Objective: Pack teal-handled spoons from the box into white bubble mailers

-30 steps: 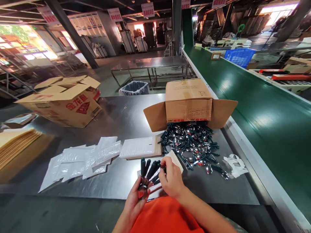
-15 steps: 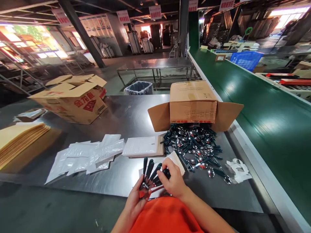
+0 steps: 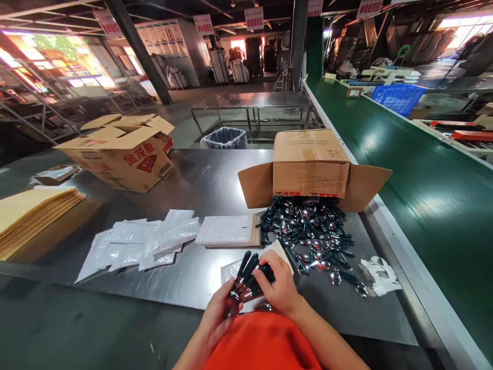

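Observation:
My left hand (image 3: 219, 312) is closed around the bowl ends of several spoons (image 3: 246, 267) with dark handles, which fan upward and to the right. The fingers of my right hand (image 3: 280, 282) are closed on some of the handles of the same bunch. Under my hands lie a white padded mailer (image 3: 230, 271), partly covered, and the edge of a pale stack (image 3: 283, 251). Just beyond my right hand spreads a heap of loose spoons (image 3: 308, 231), tangled together at the mouth of a carton lying on its side (image 3: 308, 177).
White padded mailers (image 3: 134, 241) lie overlapped at left, beside a neat mailer stack (image 3: 225, 229). Yellow envelopes (image 3: 34, 216) and an open carton (image 3: 134, 159) stand farther left. White scraps (image 3: 380, 275) lie near the green conveyor belt (image 3: 423, 190) on the right.
The spoon handles, fanned wide before, are now closer together and lean more to the right. Both hands stay at the bunch. The whole view has shifted slightly.

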A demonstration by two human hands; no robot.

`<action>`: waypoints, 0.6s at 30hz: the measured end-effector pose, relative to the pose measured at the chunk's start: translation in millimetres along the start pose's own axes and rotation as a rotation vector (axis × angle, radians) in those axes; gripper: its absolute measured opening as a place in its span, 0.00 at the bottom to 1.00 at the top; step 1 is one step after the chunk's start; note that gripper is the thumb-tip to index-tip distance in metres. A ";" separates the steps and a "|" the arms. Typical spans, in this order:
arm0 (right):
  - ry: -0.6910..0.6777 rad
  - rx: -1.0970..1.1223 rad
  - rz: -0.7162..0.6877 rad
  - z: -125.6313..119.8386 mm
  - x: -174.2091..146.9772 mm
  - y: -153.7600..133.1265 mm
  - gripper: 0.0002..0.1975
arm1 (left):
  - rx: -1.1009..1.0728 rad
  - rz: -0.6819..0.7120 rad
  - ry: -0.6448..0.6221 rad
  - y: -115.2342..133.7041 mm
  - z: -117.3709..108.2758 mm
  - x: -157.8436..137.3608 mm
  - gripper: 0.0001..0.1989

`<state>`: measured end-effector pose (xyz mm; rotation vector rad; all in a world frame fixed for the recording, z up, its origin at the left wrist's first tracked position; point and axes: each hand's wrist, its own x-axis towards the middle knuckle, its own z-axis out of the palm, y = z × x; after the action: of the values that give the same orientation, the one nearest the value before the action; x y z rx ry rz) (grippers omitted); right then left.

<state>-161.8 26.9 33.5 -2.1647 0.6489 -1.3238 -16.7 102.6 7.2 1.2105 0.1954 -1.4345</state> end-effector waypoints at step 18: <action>-0.191 0.046 -0.010 -4.8 3.5 6.4 0.06 | 0.103 0.152 -0.062 -4.4 -17.3 4.2 0.11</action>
<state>-165.5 19.0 33.5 -2.2254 0.5278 -1.1088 -9.9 113.5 -5.8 1.2352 -0.0129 -1.3606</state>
